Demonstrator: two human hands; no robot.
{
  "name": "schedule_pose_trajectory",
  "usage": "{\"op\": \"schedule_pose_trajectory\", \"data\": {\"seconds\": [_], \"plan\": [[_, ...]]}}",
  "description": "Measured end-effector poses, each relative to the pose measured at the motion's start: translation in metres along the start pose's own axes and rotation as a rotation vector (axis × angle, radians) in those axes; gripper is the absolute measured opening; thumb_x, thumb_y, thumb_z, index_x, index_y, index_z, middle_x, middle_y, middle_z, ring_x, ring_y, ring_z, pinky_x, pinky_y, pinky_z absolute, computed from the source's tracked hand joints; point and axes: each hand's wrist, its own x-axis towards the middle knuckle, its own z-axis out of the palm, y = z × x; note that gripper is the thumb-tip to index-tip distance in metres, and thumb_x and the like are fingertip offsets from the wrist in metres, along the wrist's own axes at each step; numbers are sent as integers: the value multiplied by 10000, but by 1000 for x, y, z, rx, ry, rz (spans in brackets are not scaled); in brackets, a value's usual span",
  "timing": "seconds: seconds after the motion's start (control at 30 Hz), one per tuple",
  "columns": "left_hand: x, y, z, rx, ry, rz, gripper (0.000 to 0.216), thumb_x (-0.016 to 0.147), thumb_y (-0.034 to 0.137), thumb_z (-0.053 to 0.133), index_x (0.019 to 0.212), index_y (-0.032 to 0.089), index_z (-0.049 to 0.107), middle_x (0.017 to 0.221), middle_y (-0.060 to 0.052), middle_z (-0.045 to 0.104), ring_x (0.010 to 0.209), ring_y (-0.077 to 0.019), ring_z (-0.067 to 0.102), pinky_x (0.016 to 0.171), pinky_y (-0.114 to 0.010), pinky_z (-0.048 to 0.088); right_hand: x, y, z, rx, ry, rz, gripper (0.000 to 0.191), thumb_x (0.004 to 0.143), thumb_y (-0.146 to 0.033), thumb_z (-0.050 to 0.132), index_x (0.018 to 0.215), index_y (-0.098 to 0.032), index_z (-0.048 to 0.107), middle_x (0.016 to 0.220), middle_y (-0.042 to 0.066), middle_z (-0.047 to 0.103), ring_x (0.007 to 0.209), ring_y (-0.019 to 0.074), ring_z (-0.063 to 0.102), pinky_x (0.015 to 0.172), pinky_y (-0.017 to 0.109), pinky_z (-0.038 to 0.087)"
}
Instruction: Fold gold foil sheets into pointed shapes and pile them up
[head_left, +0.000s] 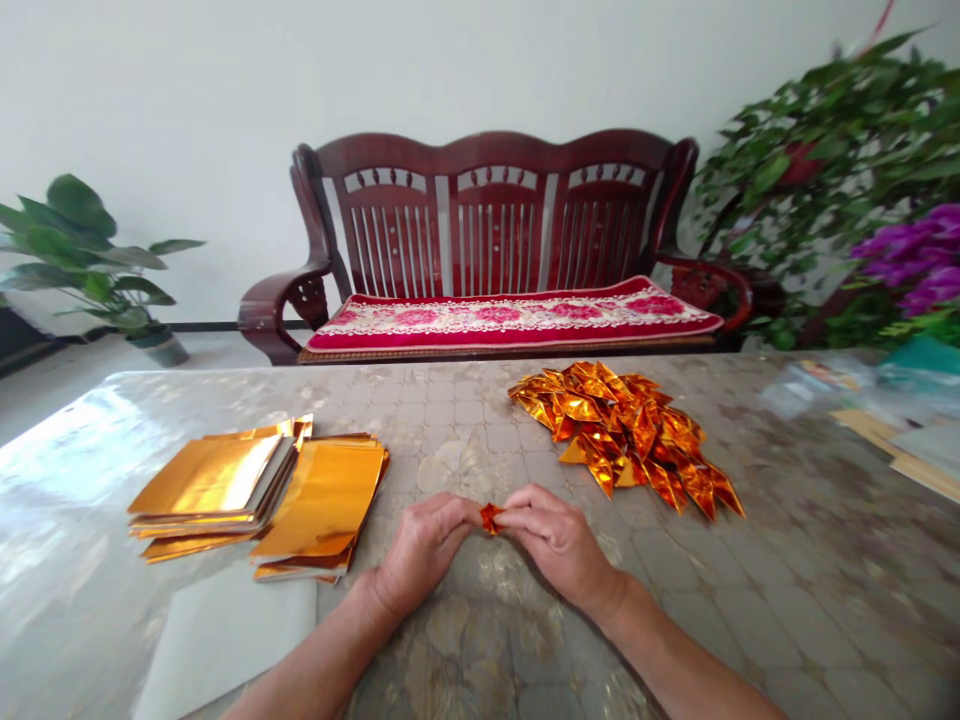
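Between my two hands is a small folded piece of gold foil paper, pinched at both sides just above the table. My left hand has its fingers closed on the left end, and my right hand grips the right end. Fingers hide most of the paper. Beyond my right hand lies a heap of folded gold foil pieces with pointed ends. To the left of my left hand are a stack of flat gold foil sheets and a second stack of gold sheets beside it.
A pale grey sheet lies at the table's near left. Plastic bags and tan card rest at the right on the patterned tablecloth. A wooden bench stands behind the table, with potted plants on both sides.
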Motion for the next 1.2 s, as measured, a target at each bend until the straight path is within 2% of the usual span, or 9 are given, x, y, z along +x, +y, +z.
{"op": "schedule_pose_trajectory", "data": {"seconds": [0.2,0.6,0.93,1.2], "plan": [[0,1,3,0,-8,34,194,969,157,528,1001,249,695,898,3,727,837,-114,678,764,-198,506,1,0,4,-2,4,2,177,939,-191,597,995,-255,752,909,34,688,821,144,662,717,240,527],[-1,-1,5,47,82,-44,171,944,131,532,923,220,677,866,-9,739,806,-127,693,744,-214,524,2,0,4,-44,27,13,170,932,-187,607,992,-253,751,914,28,708,821,144,674,728,238,534],[2,-5,3,49,59,-156,153,906,95,542,874,209,640,858,6,708,805,-123,675,745,-203,510,0,4,3,-47,10,36,180,920,-170,614,1003,-254,750,931,35,711,827,154,676,733,255,536],[1,-6,2,79,17,-215,133,898,115,581,829,210,645,764,33,690,712,-108,661,677,-179,470,1,6,3,-29,5,55,191,906,-139,610,940,-254,759,905,19,717,804,136,674,721,238,530]]}}
